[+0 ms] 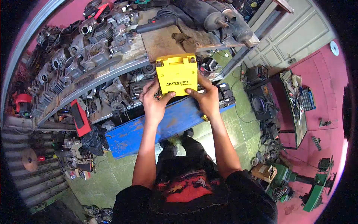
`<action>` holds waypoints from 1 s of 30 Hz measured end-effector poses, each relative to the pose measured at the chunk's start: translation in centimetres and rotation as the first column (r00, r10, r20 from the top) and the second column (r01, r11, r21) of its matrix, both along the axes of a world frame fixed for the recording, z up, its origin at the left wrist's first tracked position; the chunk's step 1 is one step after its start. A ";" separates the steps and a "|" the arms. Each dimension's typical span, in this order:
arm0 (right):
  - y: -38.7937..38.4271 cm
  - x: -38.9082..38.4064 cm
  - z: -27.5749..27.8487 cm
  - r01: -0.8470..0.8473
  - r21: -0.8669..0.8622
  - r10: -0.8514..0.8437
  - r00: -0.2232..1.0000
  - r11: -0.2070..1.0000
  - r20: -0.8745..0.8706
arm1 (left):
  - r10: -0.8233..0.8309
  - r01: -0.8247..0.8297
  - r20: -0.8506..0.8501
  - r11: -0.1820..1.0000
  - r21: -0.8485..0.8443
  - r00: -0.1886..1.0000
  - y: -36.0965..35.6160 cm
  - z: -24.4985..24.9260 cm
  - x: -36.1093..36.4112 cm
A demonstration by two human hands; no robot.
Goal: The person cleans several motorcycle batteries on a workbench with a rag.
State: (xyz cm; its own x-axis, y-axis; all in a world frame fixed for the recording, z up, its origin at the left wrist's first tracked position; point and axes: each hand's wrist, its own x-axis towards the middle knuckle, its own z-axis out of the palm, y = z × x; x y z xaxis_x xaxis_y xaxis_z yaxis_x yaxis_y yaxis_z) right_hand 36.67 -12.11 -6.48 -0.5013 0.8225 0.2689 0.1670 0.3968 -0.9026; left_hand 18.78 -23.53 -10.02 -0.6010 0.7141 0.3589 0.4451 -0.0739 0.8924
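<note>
A yellow Motobatt battery is held up in front of me, its printed face toward the camera and its two terminals at the upper corners. My left hand grips its lower left side, thumb on the front face. On the lower right side, my right hand is closed around it in the same way, thumb pressed on the front. The other fingers of both hands are partly hidden behind the battery. Beyond it lies the workbench, with a dark crumpled rag on the wooden top.
Engine cylinders crowd the bench's left side; exhaust mufflers lie at its right. A dark power tool rests between them. Below my hands is a blue bench. A green machine stands lower right.
</note>
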 end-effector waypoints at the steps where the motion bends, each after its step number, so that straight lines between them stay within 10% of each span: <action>1: -0.6 0.9 0.6 0.048 0.004 -0.048 0.999 0.999 0.012 | -0.005 0.003 -0.075 0.999 -0.032 0.997 -0.2 1.2 0.6; 15: -1.1 22.3 6.4 0.435 0.154 -0.411 0.897 0.887 -0.162 | -0.284 0.301 -0.277 0.953 0.020 0.918 6.5 9.7 19.6; 30: -6.3 49.9 6.8 0.922 0.218 -0.902 0.367 0.320 -0.225 | -0.808 0.860 -0.308 0.506 0.071 0.501 16.2 10.7 50.2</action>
